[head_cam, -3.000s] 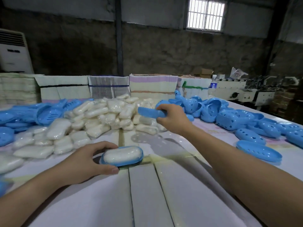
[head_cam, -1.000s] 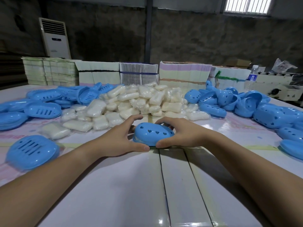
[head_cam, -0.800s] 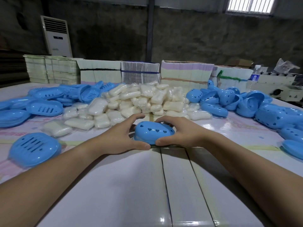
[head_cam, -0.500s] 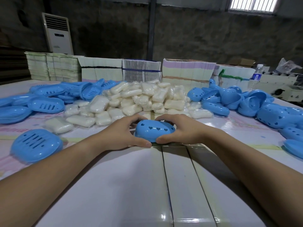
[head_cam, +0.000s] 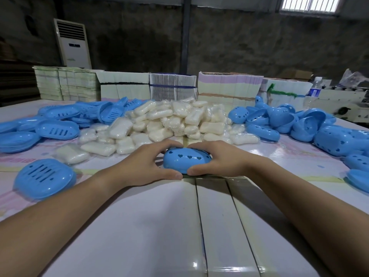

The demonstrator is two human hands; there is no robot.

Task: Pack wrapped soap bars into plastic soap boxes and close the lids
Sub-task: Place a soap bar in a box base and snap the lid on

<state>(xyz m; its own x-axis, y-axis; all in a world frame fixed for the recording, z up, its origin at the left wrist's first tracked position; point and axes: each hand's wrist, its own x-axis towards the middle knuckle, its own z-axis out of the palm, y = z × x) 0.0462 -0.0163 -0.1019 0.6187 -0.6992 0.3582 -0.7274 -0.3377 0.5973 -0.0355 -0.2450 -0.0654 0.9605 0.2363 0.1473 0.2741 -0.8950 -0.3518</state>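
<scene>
A blue plastic soap box [head_cam: 186,159] with heart-shaped holes in its domed lid sits on the white table in front of me. My left hand [head_cam: 145,164] grips its left end, thumb along the front edge and fingers curled over the back. My right hand [head_cam: 219,159] grips the right end the same way. The soap inside is hidden by the lid. A heap of wrapped white soap bars [head_cam: 169,122] lies just behind the box.
Blue slotted box bases [head_cam: 58,128] are piled at the left, one more base [head_cam: 45,177] lies nearer at the left. Blue lids with holes [head_cam: 299,124] are heaped at the right. Stacks of flat cartons [head_cam: 171,89] line the table's far edge. A water bottle [head_cam: 314,89] stands far right.
Three seconds ago my left hand held an open base with soap and my right brought a lid. Since a second ago both hands have stayed clasped round the lidded box, closing in slightly.
</scene>
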